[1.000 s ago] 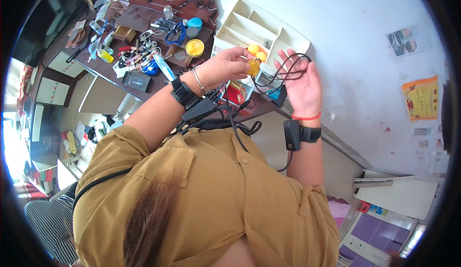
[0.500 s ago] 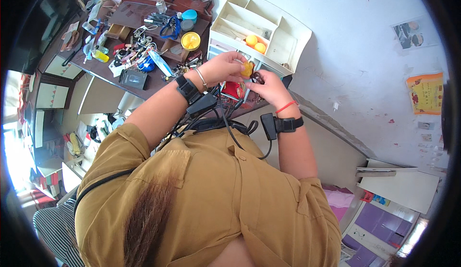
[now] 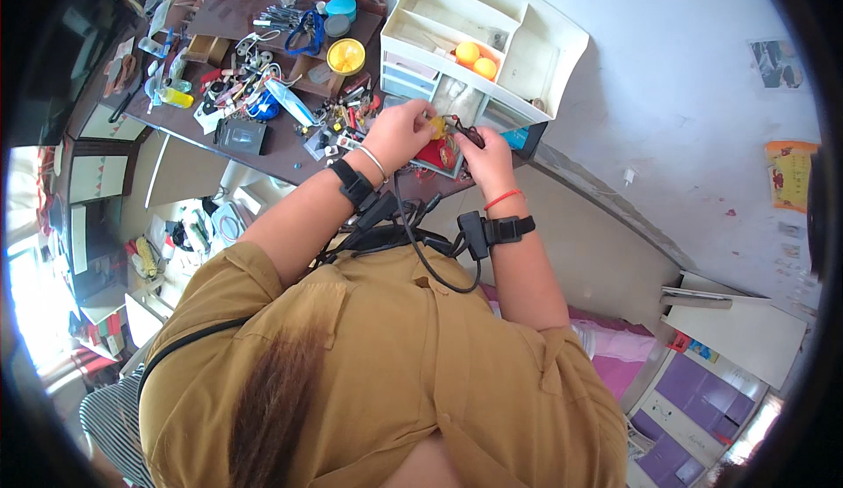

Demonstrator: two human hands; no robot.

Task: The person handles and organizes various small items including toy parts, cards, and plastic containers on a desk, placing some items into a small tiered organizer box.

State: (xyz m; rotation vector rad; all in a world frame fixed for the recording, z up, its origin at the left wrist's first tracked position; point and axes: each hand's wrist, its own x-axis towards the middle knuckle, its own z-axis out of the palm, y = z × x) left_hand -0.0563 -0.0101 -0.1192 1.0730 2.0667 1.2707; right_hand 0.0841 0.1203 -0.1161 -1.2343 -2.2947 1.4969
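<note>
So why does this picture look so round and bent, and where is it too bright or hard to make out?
Head view: a fisheye lens curves straight lines, like the edges of the cream organiser tray, and leaves black corners. Daylight washes out the lower left edge. The left hand and right hand are sharp enough, but the small yellow thing between them is too tiny to identify.

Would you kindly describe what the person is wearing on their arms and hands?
Both forearms are bare below short mustard-brown sleeves. The left hand has a black wrist strap with a small black box and a thin silver bangle. The right hand has a thin red string bracelet and a black strap with a boxy device; black cables run from both straps.
</note>
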